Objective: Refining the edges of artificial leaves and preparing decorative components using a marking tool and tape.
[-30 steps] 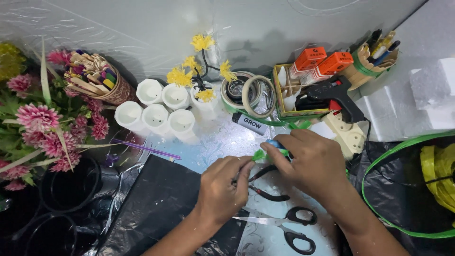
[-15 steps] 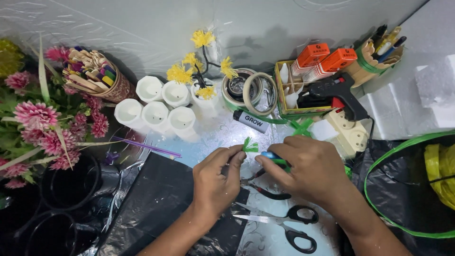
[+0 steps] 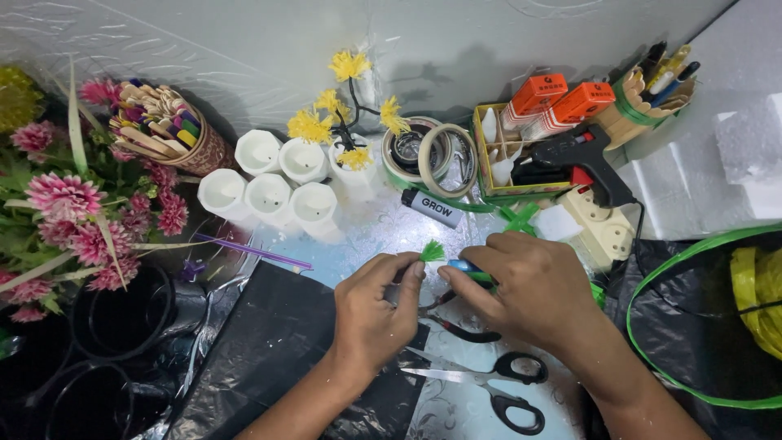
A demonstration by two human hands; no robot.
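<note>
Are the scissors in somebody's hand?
No, the scissors lie on the table, below the left hand and right hand.

A small green tuft (image 3: 432, 251) with a frayed, fanned-out top stands upright, its base pinched between the fingertips. Just right of it a slim blue-and-green stick-like piece (image 3: 470, 269) lies nearly level, pointing at the tuft's base, above the pale tabletop (image 3: 366, 236)

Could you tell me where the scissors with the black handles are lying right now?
In the head view, the scissors lie open at the bottom centre, just below the right hand and to the right of the left hand, beside the black plastic sheet.
</note>
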